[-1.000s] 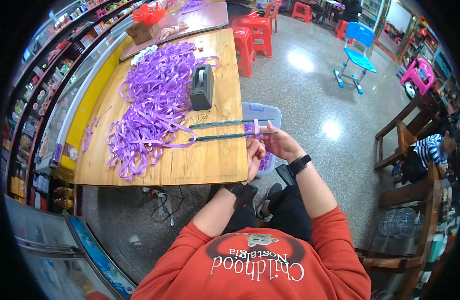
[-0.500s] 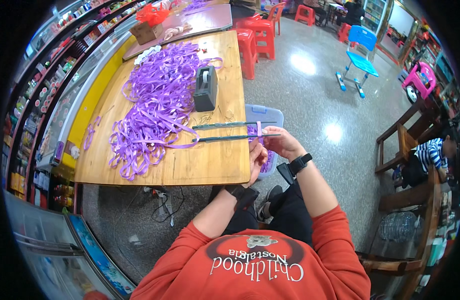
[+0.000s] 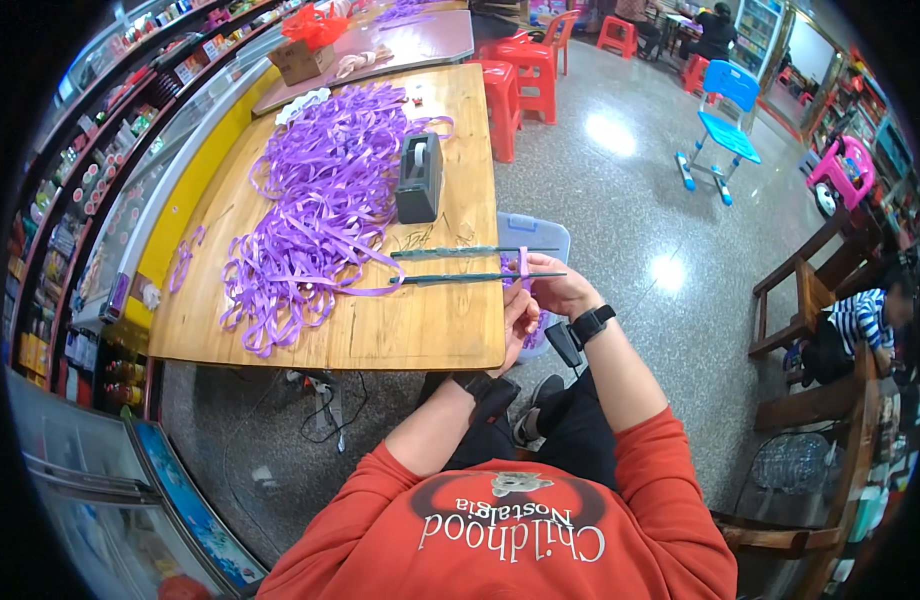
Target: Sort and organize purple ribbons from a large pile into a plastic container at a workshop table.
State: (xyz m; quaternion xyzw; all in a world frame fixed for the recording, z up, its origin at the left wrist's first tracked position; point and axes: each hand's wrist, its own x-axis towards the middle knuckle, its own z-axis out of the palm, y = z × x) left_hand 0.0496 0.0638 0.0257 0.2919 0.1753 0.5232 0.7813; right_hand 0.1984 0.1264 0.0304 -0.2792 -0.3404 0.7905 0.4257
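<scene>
Change: our hands barely shifted, same spot at rod tips.
Left hand (image 3: pixel 521 312): fingers curled at table edge, grip unclear.
Right hand (image 3: pixel 560 290): pinches purple ribbon (image 3: pixel 523 262) looped over two rods (image 3: pixel 475 265).
Far: tape dispenser (image 3: pixel 420 177), ribbon pile (image 3: pixel 315 205).

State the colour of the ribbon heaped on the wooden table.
Purple; the ribbon heap shows clearly in the head view.

A wooden table (image 3: pixel 420 330) carries purple ribbons (image 3: pixel 320 200), a tape dispenser (image 3: pixel 419 177) and two rods (image 3: pixel 475 265).
</scene>
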